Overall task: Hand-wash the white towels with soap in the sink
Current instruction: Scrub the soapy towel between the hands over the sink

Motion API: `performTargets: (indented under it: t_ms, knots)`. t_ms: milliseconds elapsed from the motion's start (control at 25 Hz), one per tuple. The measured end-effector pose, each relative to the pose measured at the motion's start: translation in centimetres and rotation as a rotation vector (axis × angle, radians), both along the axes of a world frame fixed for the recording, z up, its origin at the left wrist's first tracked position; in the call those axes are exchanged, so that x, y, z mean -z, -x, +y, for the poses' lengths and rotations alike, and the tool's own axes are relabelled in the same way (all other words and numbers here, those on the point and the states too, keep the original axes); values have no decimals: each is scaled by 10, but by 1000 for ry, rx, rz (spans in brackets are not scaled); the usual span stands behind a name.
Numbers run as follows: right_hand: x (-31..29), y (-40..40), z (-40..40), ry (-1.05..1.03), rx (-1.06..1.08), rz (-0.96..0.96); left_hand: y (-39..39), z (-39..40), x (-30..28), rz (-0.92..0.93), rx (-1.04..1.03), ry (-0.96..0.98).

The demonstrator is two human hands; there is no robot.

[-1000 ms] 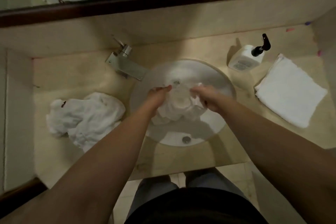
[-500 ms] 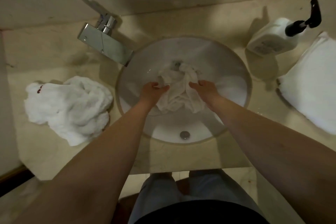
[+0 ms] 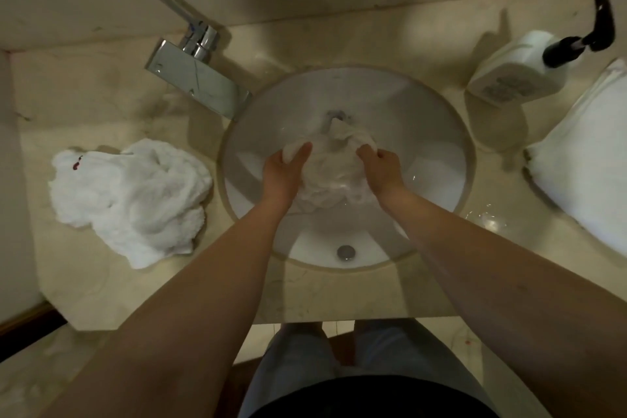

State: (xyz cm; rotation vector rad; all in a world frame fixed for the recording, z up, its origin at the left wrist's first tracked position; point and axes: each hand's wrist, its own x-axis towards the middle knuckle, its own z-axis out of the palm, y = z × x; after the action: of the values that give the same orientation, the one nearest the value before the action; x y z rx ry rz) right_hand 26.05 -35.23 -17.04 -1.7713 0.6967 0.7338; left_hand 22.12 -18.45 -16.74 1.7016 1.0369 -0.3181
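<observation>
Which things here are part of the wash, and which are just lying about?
In the job:
wet towel, gripped by left hand and right hand
sink
soap bottle
crumpled towel
folded towel
tap

Lying about:
nothing else on the counter
</observation>
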Motion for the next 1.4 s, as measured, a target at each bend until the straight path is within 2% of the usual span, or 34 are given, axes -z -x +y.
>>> performTargets:
  t_ms: [80, 200, 280, 440, 560, 640, 800, 960, 1080, 1160, 1320, 1400]
  knots:
    - [-8, 3, 1, -51, 77, 136, 0, -3, -10, 113, -82, 127]
    - [-22, 15, 2, -167, 166, 322, 6, -4, -21, 126, 79, 14]
    - [-38, 21, 3, -108, 138, 239, 10, 1, -39, 79, 147, -64]
    - [-84, 32, 8, 243, 36, -18, 13, 13, -90, -104, 57, -46]
    - [-129, 41, 14, 303, 81, -173, 13, 23, -132, -210, 28, -70]
    - [-159, 47, 20, 274, 111, -305, 13, 30, -156, -253, 41, -50]
    - [-215, 60, 38, 16, 211, -490, 22, 38, -197, -418, 149, 108]
    - [-259, 62, 57, -258, 491, -435, 29, 46, -221, -570, 189, 158]
    - [-282, 63, 76, -399, 539, -422, 33, 40, -240, -675, 76, 149]
    - [-293, 64, 90, -401, 501, -430, 35, 30, -255, -662, 18, 220]
    - [-308, 63, 102, -208, 598, -582, 45, 11, -276, -609, 9, 343]
    - [-312, 68, 107, -131, 525, -646, 42, 7, -284, -604, 23, 415]
